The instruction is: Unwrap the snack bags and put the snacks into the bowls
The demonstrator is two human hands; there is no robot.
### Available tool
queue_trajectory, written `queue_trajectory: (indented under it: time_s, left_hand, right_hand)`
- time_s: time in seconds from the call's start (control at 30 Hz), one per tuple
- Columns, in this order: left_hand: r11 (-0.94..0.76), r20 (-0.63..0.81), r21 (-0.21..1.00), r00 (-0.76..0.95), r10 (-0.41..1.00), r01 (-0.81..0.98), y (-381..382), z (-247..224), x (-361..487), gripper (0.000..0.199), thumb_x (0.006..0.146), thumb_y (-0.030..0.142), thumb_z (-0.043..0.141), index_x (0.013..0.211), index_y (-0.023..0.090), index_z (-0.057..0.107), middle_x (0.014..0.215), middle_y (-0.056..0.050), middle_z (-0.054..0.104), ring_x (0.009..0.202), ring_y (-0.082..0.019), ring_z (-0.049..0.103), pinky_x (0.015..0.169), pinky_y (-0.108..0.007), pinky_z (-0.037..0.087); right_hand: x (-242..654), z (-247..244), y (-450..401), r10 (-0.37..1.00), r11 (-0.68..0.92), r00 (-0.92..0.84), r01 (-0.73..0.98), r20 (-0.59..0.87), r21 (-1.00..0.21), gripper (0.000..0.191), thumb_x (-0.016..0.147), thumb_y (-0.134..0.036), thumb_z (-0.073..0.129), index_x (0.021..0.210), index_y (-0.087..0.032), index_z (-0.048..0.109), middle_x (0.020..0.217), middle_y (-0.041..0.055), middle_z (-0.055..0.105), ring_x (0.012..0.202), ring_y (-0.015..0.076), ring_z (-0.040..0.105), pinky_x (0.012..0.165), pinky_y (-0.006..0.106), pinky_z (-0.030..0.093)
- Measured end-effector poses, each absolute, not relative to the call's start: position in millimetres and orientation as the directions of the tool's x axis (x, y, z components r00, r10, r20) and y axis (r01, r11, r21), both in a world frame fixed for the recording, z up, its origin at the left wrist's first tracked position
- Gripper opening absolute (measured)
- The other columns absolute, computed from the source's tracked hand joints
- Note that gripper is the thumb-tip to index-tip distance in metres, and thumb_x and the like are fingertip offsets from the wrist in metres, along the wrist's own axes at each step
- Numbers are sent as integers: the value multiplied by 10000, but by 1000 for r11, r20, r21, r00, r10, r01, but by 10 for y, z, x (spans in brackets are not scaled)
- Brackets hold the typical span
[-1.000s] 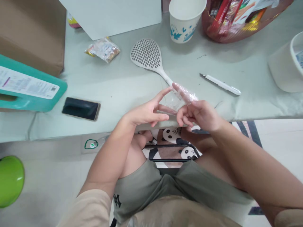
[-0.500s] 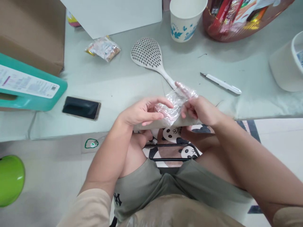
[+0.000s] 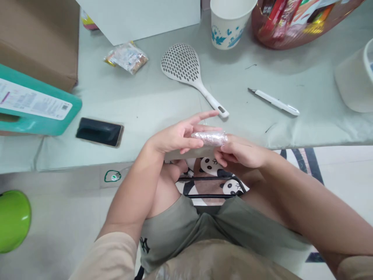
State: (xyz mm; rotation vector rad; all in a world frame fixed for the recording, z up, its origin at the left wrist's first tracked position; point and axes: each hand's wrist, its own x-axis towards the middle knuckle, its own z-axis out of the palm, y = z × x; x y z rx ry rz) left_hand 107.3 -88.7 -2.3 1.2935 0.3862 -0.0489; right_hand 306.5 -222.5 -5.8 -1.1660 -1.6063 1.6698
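Note:
A crinkled piece of clear plastic film (image 3: 210, 138) is wrapped round the outstretched index finger of my right hand (image 3: 243, 153), just above the table's front edge. The right thumb lies against the near end of the film, with the other fingers curled below. My left hand (image 3: 177, 137) comes in from the other side, its thumb and a finger closed about the film's tip while its index finger points away. Beyond both hands lies a white slotted skimmer (image 3: 182, 64), its handle end close to my left fingertips.
A white pen (image 3: 274, 102) lies to the right, a phone (image 3: 99, 132) to the left. Behind are a snack packet (image 3: 128, 57), a paper cup (image 3: 230, 31) and a reddish bowl (image 3: 271, 41) of packets. A teal container (image 3: 58, 103) and cardboard box (image 3: 40, 39) stand left; a white bin (image 3: 352, 83) stands right.
The film was spread loosely between both hands; now it is wound tightly round my right index finger. My right hand has dropped nearer the table edge, uncovering the skimmer's handle end.

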Motion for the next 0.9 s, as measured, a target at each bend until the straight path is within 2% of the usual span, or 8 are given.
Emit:
queue_trajectory:
  time_s: [0.07, 0.17, 0.27, 0.37, 0.53, 0.7, 0.8, 0.9]
  left_hand:
    - [251, -330, 925, 931, 159, 285, -910, -13, 1099, 807, 799, 379, 852, 1528, 319, 511, 1094, -62, 788, 463, -26, 490, 404, -165, 414]
    - [242, -327, 931, 918, 225, 272, -942, -23, 1151, 673, 797, 422, 856, 1400, 236, 622, 981, -50, 770, 469, -39, 495, 403, -182, 408]
    - [264, -325, 931, 902, 284, 252, -949, -54, 1195, 601, 779, 519, 859, 1244, 177, 690, 845, -22, 724, 440, -26, 457, 386, -183, 350]
    - [274, -358, 921, 883, 304, 279, -945, -76, 1217, 565, 797, 588, 827, 1141, 152, 718, 723, 15, 651, 419, -14, 425, 387, -176, 295]
    - [292, -370, 915, 867, 334, 278, -946, -91, 1230, 529, 781, 572, 846, 1090, 153, 751, 700, 17, 642, 443, -24, 430, 411, -181, 311]
    - [331, -347, 920, 826, 444, 208, -912, -119, 1230, 536, 753, 570, 862, 1053, 140, 752, 766, -32, 723, 453, -31, 456, 407, -183, 338]
    - [369, -333, 920, 766, 550, 134, -878, -122, 1222, 551, 740, 561, 871, 1064, 140, 727, 781, -36, 746, 455, -29, 485, 424, -168, 369]
    - [394, -340, 911, 759, 555, 120, -869, -118, 1219, 560, 731, 539, 888, 1081, 144, 702, 796, -30, 758, 470, -33, 523, 449, -160, 410]
  right_hand:
    - [3091, -50, -2216, 850, -160, -478, 162, -219, -974, 272, 806, -252, 423, 568, -222, 551, 559, 21, 575, 550, 139, 482, 533, 284, 402]
    - [3104, -49, -2204, 858, -175, -449, 202, -250, -964, 154, 727, -209, 465, 615, -217, 570, 580, 14, 596, 555, 139, 506, 526, 282, 412]
    - [3074, -78, -2199, 893, -122, -378, 324, -247, -938, 99, 730, -220, 477, 638, -218, 515, 589, 8, 586, 555, 139, 506, 531, 281, 404]
    - [3033, -115, -2194, 931, -17, -308, 499, -196, -867, 102, 764, -242, 480, 679, -226, 424, 577, -14, 494, 543, 128, 432, 544, 287, 341]
    - [3018, -129, -2182, 938, 35, -296, 597, -179, -801, 135, 829, -251, 467, 724, -228, 386, 599, -17, 467, 550, 123, 396, 574, 296, 297]
    - [3061, -76, -2192, 953, 54, -281, 528, -114, -848, 68, 862, -245, 492, 889, -214, 546, 645, -17, 560, 587, 143, 488, 621, 295, 356]
    - [3081, -39, -2214, 992, -9, -105, 462, -65, -887, 201, 910, -266, 519, 1082, -208, 605, 702, -18, 603, 606, 147, 542, 645, 296, 400]
    - [3088, -51, -2222, 982, -87, 189, 409, -9, -908, 224, 962, -369, 568, 1109, -211, 628, 756, 0, 623, 668, 158, 582, 657, 298, 436]
